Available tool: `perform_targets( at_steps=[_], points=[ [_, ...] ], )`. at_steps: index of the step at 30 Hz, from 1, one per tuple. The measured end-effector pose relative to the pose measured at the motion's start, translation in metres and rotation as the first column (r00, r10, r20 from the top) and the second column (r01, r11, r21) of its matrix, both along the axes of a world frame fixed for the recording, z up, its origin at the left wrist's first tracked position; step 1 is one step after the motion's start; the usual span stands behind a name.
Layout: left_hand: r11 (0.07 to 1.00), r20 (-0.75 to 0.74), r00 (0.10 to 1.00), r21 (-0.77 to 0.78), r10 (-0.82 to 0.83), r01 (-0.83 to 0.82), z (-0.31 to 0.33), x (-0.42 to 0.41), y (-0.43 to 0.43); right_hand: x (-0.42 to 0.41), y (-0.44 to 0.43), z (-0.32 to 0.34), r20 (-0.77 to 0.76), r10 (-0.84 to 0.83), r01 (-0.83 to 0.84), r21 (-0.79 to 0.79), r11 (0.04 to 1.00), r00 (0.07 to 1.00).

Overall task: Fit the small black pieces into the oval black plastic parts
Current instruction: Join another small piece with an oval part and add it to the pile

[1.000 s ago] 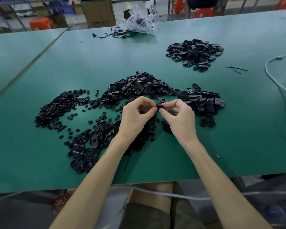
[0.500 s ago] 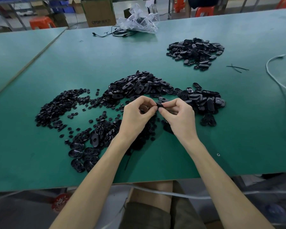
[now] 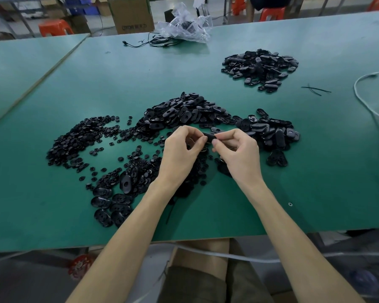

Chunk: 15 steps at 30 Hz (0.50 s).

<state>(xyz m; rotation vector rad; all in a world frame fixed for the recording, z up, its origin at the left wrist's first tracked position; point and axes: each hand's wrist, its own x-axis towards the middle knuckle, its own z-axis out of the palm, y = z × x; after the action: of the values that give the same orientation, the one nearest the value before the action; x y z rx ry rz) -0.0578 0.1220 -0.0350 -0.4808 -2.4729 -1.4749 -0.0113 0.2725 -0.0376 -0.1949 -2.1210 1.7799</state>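
My left hand (image 3: 179,154) and my right hand (image 3: 239,154) meet above the green table, both pinching one oval black part (image 3: 209,136) between thumbs and forefingers. Whether a small piece sits in it is hidden by my fingers. A spread of small black pieces (image 3: 79,138) lies to the left. A big heap of oval black parts (image 3: 184,114) lies just behind my hands, with another heap (image 3: 271,132) to the right. A few oval parts (image 3: 112,202) lie near the front left.
A separate pile of oval parts (image 3: 260,66) sits far right at the back. A clear plastic bag (image 3: 184,25) and black cable (image 3: 149,42) lie at the far edge. A white cord (image 3: 368,106) runs along the right. The table's front edge (image 3: 53,248) is close to my lap.
My hands stay together on the same oval part; the fingers have shifted slightly, and more of the part shows between them now.
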Motion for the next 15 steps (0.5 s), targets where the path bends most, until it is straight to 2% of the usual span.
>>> perform_targets(
  at_steps=[7,15],
  points=[
    [1.000,-0.017,1.000,0.006,-0.009,0.010,0.0020,0.0008,-0.0021,0.0011,-0.0006,0.0015,0.011,0.004,-0.005,0.032,0.999,1.000],
    [0.989,-0.131,0.991,-0.147,-0.032,0.013,0.0032,0.0022,-0.0015,0.0010,-0.0002,0.0019,0.021,-0.003,0.002,0.042,0.999,1.000]
  ],
)
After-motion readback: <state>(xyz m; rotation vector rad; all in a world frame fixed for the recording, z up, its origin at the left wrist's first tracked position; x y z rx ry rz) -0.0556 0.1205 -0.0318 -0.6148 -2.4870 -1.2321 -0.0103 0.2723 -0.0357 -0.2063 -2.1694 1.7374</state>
